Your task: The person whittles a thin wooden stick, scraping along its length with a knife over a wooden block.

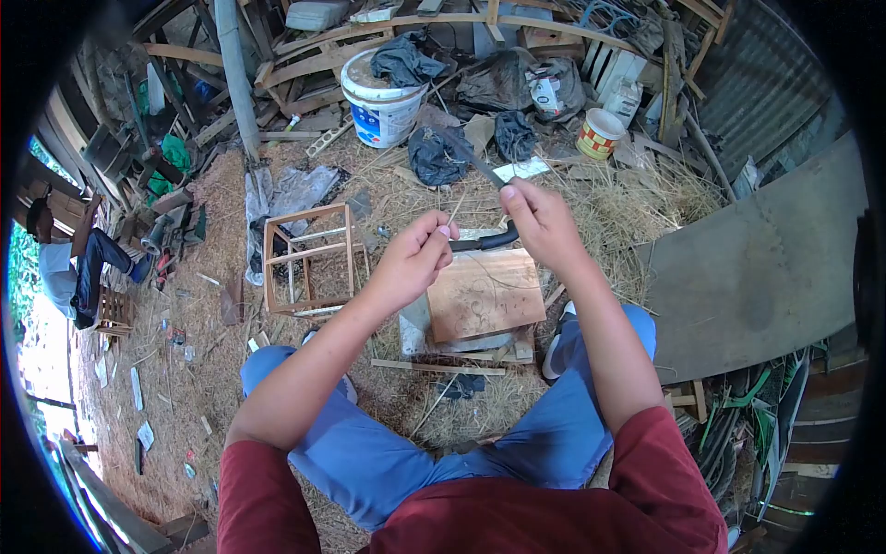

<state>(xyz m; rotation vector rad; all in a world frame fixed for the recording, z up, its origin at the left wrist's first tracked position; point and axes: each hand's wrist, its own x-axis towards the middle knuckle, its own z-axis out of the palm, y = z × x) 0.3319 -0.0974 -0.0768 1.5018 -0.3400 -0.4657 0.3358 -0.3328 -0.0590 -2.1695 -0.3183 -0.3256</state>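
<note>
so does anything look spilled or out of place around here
Mostly clutter: straw-like scraps litter the ground around the wooden board, and a crumpled black bag sits atop the white bucket, looking dumped there. No clear liquid spill shows.

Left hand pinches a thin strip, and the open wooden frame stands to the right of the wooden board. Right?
Frame side is wrong: the open wooden frame stands to the left of the wooden board, per the head view. The left hand does pinch a thin strip.
</note>
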